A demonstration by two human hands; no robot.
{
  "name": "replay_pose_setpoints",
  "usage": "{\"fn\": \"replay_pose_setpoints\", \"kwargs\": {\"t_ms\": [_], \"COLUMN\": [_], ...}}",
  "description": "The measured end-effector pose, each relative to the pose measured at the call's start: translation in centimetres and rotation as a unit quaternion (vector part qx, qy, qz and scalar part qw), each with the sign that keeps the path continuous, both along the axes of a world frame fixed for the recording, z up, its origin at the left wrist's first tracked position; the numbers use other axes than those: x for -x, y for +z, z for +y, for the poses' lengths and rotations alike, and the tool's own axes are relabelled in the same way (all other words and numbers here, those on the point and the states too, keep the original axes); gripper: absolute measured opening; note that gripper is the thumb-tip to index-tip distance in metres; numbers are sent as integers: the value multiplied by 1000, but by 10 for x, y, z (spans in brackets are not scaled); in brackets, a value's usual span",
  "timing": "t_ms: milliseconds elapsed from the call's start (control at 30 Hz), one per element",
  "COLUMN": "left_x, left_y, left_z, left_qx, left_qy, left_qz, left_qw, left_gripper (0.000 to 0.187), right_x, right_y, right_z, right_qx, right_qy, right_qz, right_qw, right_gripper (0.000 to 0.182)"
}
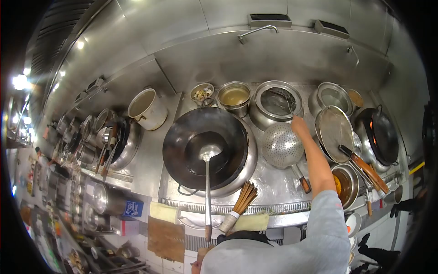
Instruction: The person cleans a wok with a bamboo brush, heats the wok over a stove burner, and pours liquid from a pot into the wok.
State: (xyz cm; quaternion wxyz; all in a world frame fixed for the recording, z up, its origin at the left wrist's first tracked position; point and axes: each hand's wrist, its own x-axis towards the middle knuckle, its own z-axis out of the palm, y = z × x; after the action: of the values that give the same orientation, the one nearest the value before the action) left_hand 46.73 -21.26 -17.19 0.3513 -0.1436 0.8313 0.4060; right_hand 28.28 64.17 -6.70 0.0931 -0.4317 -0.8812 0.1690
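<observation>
We see right hand point(299, 127) at front rim of steel pot point(259, 117), by thin metal utensil point(291, 107) reaching into it; whether fingers clench utensil, we cannot tell. Perforated skimmer point(283, 145) just beside hand. Left hand point(199, 264) low by grey shirt point(273, 258), largely hidden, grip unreadable to us. Ladle point(208, 192) rests in black wok point(181, 137), wooden-tipped handle toward us; bamboo brush point(245, 199) near ladle handle.

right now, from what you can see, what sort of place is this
Most likely a restaurant or other commercial kitchen: a large wok sits on a stainless-steel range, a perforated strainer lies beside it, and a faucet juts from the metal wall.
</observation>
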Motion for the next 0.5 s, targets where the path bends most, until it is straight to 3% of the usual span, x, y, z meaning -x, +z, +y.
{"fn": "replay_pose_setpoints", "kwargs": {"t_ms": [67, 133, 167, 233, 367, 433, 467, 500], "left_x": [0, -1, -3, -8, -22, -30, -34, -37], "left_y": [3, 5, 6, 7, 5, 5, 4, 4], "left_z": [-4, -7, -9, -11, -10, -9, -8, -8], "left_qx": [2, 3, 4, 5, 6, 8, 9, 10], "left_qy": [3, 10, 13, 20, 29, 33, 33, 34], "left_qz": [4, 9, 9, 9, -1, -9, -12, -16], "left_qw": [1000, 1000, 1000, 1000, 1000, 999, 999, 999], "left_gripper": [22, 22, 22, 22, 21, 21, 21, 21], "right_x": [12, 14, 24, 35, 49, 53, 44, 42], "right_y": [0, 58, 55, 43, 40, 30, 16, 21], "right_z": [11, -3, 7, 48, 95, 108, 111, 94], "right_qx": [-26, 95, 97, 279, 359, 459, 481, 482], "right_qy": [13, 74, 80, -7, -22, -47, -44, -43], "right_qz": [-23, -146, -147, -161, -161, -138, -46, -47], "right_qw": [999, 982, 981, 947, 919, 877, 874, 874], "right_gripper": [36, 28, 28, 28, 18, 17, 15, 15]}}
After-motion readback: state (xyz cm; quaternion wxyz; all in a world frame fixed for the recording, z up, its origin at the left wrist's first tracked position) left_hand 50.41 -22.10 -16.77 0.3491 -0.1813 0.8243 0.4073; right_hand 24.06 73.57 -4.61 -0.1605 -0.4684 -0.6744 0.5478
